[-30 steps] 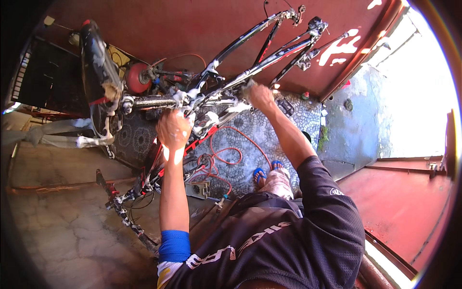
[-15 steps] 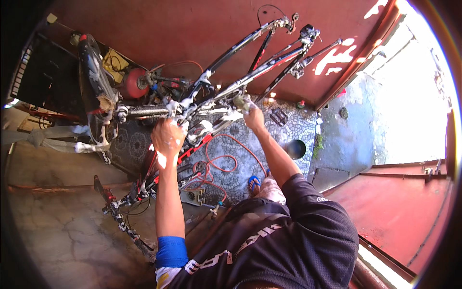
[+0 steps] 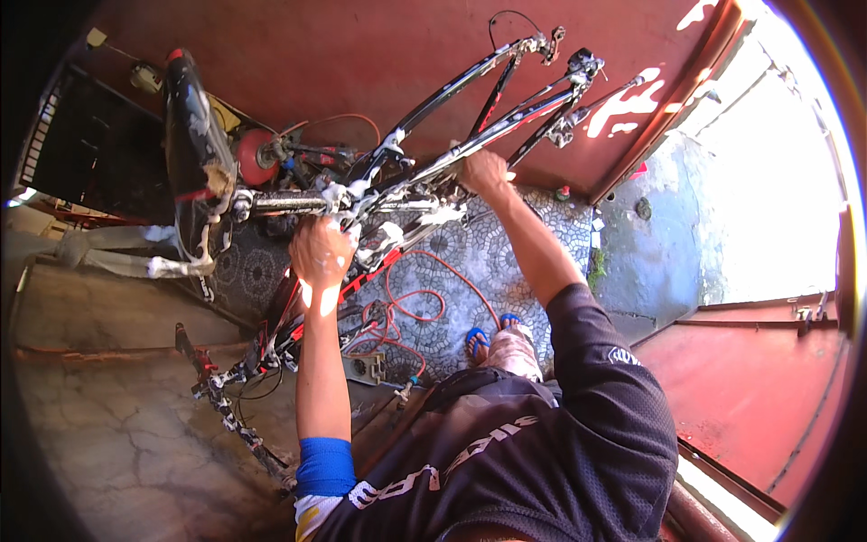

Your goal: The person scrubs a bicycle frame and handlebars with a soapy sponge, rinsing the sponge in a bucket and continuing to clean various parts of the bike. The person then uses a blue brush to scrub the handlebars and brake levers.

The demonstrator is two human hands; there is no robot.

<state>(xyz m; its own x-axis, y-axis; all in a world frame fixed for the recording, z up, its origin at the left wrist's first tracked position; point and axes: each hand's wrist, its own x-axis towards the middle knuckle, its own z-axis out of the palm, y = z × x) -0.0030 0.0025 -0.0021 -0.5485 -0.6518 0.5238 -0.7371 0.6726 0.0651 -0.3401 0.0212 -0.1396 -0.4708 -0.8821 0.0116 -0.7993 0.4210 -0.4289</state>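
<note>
A foam-streaked black, white and red bicycle frame without wheels is tilted across the space before me. My left hand, spotted with suds, is closed around the frame by the seat tube, below the black saddle, which has a torn patch. Farther right, my right hand reaches in among the rear tubes with its fingers curled. The greenish sponge seen in it earlier is now mostly hidden behind the tubing and fingers. White lather clings to the joints between both hands.
Behind the frame is a red wall, with a red round tank by it. An orange hose coils over the patterned tile floor. The handlebar end hangs at lower left. A red gate stands at right.
My right hand has moved up and slightly right, in against the rear tubes, and the sponge has slipped from sight. The saddle and frame have shifted slightly. My left hand keeps its grip.
</note>
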